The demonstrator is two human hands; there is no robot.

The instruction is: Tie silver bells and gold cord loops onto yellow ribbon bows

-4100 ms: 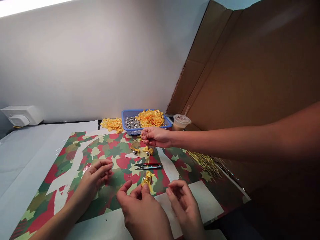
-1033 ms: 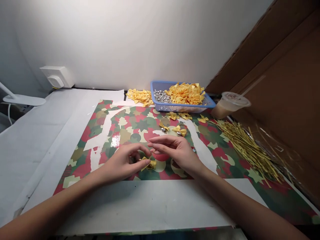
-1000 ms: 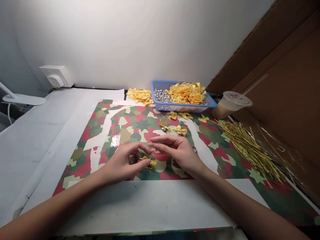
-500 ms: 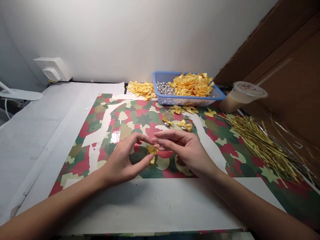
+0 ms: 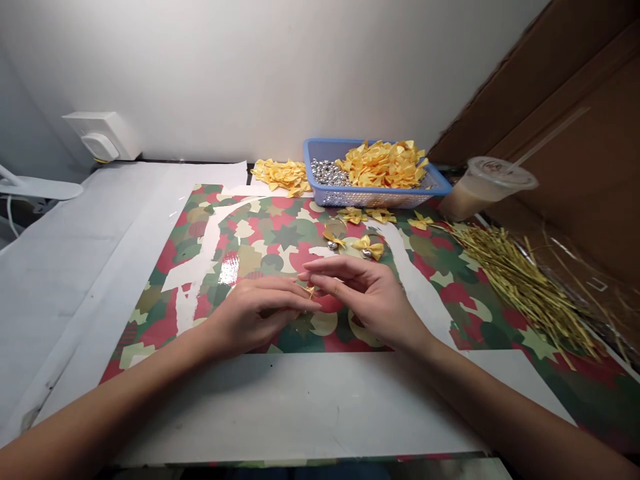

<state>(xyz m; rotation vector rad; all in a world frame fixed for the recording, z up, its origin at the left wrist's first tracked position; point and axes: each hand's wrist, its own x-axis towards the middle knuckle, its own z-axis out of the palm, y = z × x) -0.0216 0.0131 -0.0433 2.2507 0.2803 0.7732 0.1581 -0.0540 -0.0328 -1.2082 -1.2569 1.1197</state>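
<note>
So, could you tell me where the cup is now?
In the head view, the cup stands at the far right, just right of the blue basket and behind the gold ties.

A wrapping sheet (image 5: 225, 247) lies on the surface; a basket (image 5: 370, 198) stands at its far edge, a ribbon pile (image 5: 281, 175) just left, a lidded cup (image 5: 483, 193) just right; loose bows (image 5: 369, 247) lie before the basket; wire ties (image 5: 515, 280) line the sheet's right edge; the left hand (image 5: 250, 320) and right hand (image 5: 370, 300) meet mid-sheet on a small bow (image 5: 310, 291).
</note>
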